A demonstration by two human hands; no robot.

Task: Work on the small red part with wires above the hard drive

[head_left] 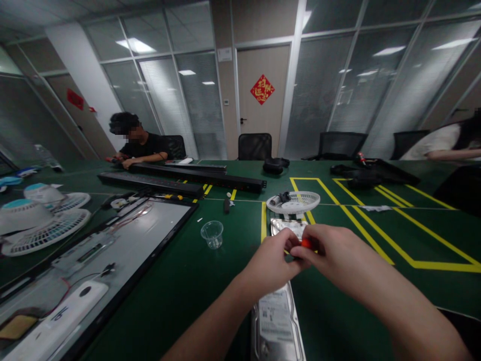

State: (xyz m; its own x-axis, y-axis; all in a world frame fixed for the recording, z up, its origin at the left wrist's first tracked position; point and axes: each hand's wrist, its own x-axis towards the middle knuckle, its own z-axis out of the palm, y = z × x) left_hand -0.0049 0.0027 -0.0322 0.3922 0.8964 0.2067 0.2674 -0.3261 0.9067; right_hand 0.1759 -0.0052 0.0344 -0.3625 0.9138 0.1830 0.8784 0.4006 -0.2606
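While the right hand (332,244) pinches a small red piece (306,244) beyond the near silver hard drive (276,321), the left hand (272,256) curls just left of that piece, its grip impossible to tell.

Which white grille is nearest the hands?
The grille just beyond the left hand and right hand, with dark items in it; the other grilles are far to the left.
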